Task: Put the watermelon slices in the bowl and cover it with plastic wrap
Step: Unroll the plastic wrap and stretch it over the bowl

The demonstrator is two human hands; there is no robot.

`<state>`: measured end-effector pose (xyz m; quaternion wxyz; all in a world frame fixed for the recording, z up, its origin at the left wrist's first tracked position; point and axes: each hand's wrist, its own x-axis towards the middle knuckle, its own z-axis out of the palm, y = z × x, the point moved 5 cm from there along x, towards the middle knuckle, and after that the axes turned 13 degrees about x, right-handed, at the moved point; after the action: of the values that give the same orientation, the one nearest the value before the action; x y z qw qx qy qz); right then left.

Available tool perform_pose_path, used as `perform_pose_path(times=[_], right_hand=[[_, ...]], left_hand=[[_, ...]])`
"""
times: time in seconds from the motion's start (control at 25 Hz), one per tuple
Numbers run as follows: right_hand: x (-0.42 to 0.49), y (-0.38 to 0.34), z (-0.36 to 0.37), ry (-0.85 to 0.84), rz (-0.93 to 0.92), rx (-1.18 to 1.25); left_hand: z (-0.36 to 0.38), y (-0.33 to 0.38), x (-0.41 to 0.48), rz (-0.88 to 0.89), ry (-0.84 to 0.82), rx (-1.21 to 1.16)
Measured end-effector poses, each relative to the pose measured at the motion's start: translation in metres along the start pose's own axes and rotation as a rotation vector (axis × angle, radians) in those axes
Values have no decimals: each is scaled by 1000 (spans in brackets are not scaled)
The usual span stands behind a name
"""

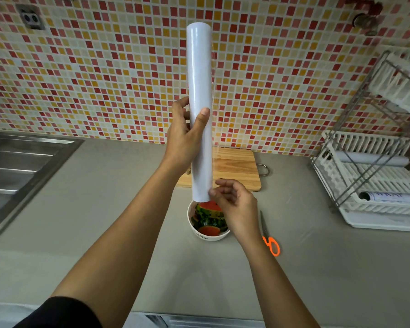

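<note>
- Head view: your left hand [185, 136] is wrapped around the middle of the plastic wrap roll [200, 110], thumb across the front and fingers behind, closed firmly on it. The roll stands upright over the counter, likely so the loose film edge runs top to bottom where you can find it.
- Your right hand [232, 204] sits at the roll's lower end, fingertips [212, 192] drawn together against its right edge. It looks like a pinch on the film's free edge; a faint clear sheet shows along the roll's right side, but whether film is actually between the fingertips is too fine to tell.
- The white bowl [200, 234] sits on the grey counter [104, 209] directly below the roll's bottom end. The watermelon slices [207, 218] are already inside it, rind and red flesh both showing, so the loading part reads as done and the covering is what remains.
- Orange-handled scissors [269, 235] lie just right of the bowl, partly behind your right wrist, probably placed within reach to cut the film.
- The wooden cutting board [237, 166] lies behind the bowl near the tiled wall, with no slices visible on it.
- A dish rack [369, 174] at the far right holds further rolls; a steel sink [21, 162] is at far left.
- Next, judged: draw the film rightward and lower it across the bowl's rim.
</note>
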<state>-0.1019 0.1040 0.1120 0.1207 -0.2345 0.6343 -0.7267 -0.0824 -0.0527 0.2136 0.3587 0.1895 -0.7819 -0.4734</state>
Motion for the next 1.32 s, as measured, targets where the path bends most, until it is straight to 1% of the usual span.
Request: perform_pose_path(times=[0.12, 0.24, 0.28, 0.32, 0.44, 0.48, 0.52, 0.6, 0.68, 0.88, 1.0, 1.12, 1.32], right_hand=[[3, 1, -10, -105, 16, -40], [0, 10, -22, -250, 120, -14], [-1, 14, -26, -236, 154, -8], [0, 18, -31, -172, 165, -10], [14, 23, -35, 150, 163, -86], [20, 24, -29, 205, 170, -96], [26, 25, -22, 223, 193, -92], [36, 33, -12, 211, 226, -90], [40, 41, -7, 187, 198, -135], [43, 62, -14, 219, 105, -290], [47, 75, -16, 222, 151, -334], [51, 81, -13, 186, 151, -349], [61, 94, -29, 174, 128, -401]], left_hand=[[0, -3, -1, -28, -41, 16], [3, -14, -8, -76, -69, 15], [5, -21, -11, -97, -93, 16], [9, -29, -16, -121, -123, 19], [25, -55, -40, -205, -203, 79], [31, -63, -49, -233, -225, 98], [37, -70, -58, -258, -244, 106], [46, -82, -73, -282, -273, 103], [53, -90, -84, -316, -288, 90], [68, -111, -101, -411, -288, 76], [75, -122, -104, -467, -239, 144], [82, -125, -101, -452, -199, 250], [85, -141, -93, -464, -212, 325]])
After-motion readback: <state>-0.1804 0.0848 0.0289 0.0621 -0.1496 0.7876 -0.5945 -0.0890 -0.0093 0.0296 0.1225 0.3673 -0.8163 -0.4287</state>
